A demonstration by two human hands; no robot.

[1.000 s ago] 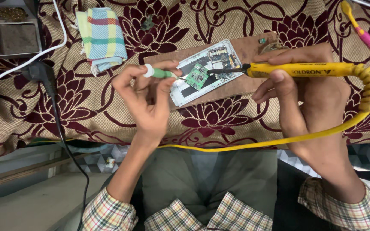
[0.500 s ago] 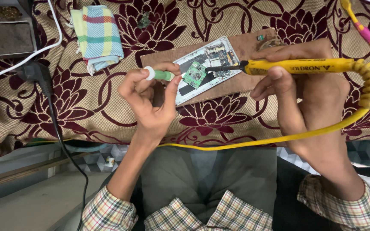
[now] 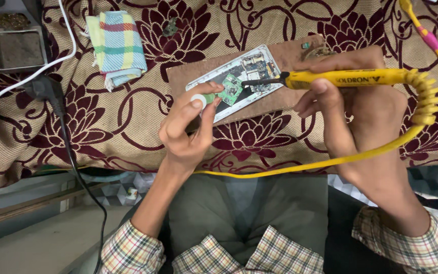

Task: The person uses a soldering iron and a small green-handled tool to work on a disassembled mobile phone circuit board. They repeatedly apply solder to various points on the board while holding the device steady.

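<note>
My left hand (image 3: 186,129) pinches a small green and white tool (image 3: 205,98) whose tip meets a small green circuit board (image 3: 230,89). That board rests on an opened phone (image 3: 239,76) lying on a brown wooden board (image 3: 285,96). My right hand (image 3: 351,96) grips a yellow soldering iron (image 3: 345,77) held level, its dark tip (image 3: 252,81) reaching over the phone just right of the green board. The iron's coiled yellow cord (image 3: 424,96) curls down and runs left under both forearms.
A folded checked cloth (image 3: 117,48) lies at the upper left on the maroon floral cover (image 3: 102,127). A grey metal tray (image 3: 16,48) sits in the far left corner beside white (image 3: 36,71) and black cables (image 3: 62,122). A yellow and pink toothbrush (image 3: 432,40) lies at the upper right.
The soldering iron's tip has moved left, closer to the green board. My left hand has kept the green tool against it with only small shifts.
</note>
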